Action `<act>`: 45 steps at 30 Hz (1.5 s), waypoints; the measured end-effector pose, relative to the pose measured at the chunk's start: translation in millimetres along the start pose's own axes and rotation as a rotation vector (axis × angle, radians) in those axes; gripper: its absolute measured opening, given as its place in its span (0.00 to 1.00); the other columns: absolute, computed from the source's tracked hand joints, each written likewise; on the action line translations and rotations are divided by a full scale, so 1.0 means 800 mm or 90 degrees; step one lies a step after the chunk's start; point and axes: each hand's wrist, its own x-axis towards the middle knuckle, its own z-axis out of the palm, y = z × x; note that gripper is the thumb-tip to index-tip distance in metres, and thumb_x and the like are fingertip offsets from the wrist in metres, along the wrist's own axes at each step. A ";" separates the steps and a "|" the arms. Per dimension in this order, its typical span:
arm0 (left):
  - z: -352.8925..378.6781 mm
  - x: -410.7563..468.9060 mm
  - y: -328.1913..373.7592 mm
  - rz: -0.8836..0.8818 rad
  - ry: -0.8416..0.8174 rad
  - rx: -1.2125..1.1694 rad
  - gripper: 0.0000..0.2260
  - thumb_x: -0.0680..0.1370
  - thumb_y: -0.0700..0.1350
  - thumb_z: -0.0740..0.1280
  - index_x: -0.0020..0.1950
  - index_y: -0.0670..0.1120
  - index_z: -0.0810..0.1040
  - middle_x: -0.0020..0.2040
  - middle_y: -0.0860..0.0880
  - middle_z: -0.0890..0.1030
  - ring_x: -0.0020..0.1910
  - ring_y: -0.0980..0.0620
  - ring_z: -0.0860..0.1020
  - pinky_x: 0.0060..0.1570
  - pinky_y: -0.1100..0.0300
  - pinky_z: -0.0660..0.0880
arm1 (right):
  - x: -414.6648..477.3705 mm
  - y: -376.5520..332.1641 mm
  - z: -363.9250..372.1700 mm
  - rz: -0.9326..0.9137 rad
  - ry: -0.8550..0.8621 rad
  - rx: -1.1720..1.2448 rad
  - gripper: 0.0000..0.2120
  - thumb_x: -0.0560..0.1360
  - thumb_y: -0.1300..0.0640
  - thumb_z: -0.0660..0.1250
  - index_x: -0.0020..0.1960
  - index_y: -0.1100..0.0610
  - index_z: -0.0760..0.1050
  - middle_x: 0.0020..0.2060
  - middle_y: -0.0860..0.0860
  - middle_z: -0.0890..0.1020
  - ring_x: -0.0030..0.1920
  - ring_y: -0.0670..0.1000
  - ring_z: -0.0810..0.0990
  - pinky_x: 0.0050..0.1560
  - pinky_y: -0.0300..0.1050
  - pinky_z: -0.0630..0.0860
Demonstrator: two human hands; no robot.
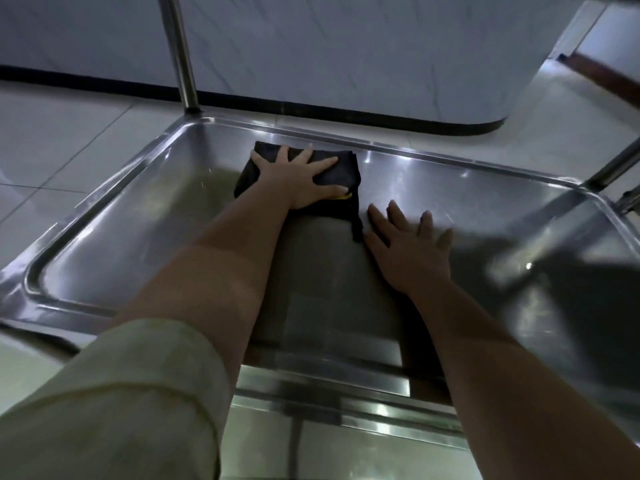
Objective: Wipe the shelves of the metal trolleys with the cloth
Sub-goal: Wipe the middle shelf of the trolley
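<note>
Folded black cloth, near the far rim of the shiny stainless-steel trolley shelf, pressed flat under the spread-fingered left hand for broad wiping contact; right hand, fingers splayed, rests on bare steel alongside, likely bracing.

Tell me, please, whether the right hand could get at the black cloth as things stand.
Probably yes: the right hand lies flat on the shelf beside the cloth, nothing between them.
</note>
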 end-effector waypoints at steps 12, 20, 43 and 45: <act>0.020 -0.252 -0.026 0.061 -0.103 0.023 0.36 0.66 0.80 0.42 0.70 0.75 0.31 0.78 0.57 0.31 0.77 0.43 0.31 0.67 0.26 0.34 | 0.002 0.000 -0.009 0.009 -0.027 0.002 0.27 0.80 0.34 0.42 0.78 0.34 0.43 0.79 0.41 0.44 0.78 0.64 0.42 0.72 0.72 0.42; 0.015 -0.106 -0.023 0.016 -0.022 -0.007 0.39 0.67 0.81 0.47 0.75 0.73 0.42 0.81 0.54 0.42 0.79 0.40 0.39 0.65 0.23 0.36 | -0.007 -0.001 -0.006 -0.003 -0.014 -0.018 0.27 0.80 0.34 0.41 0.78 0.35 0.40 0.79 0.42 0.43 0.78 0.65 0.41 0.72 0.72 0.41; 0.028 -0.273 -0.051 0.036 -0.051 0.002 0.36 0.65 0.82 0.40 0.70 0.76 0.33 0.79 0.59 0.34 0.78 0.45 0.33 0.68 0.27 0.35 | -0.005 -0.016 -0.019 0.043 -0.061 -0.024 0.28 0.80 0.33 0.40 0.78 0.36 0.40 0.80 0.42 0.43 0.78 0.65 0.43 0.70 0.76 0.43; 0.028 -0.271 -0.050 0.042 -0.038 0.001 0.35 0.67 0.81 0.43 0.71 0.76 0.34 0.79 0.58 0.35 0.78 0.44 0.33 0.67 0.27 0.35 | -0.005 -0.044 -0.026 0.059 -0.069 -0.011 0.28 0.81 0.36 0.41 0.79 0.39 0.41 0.80 0.43 0.43 0.78 0.65 0.40 0.68 0.78 0.42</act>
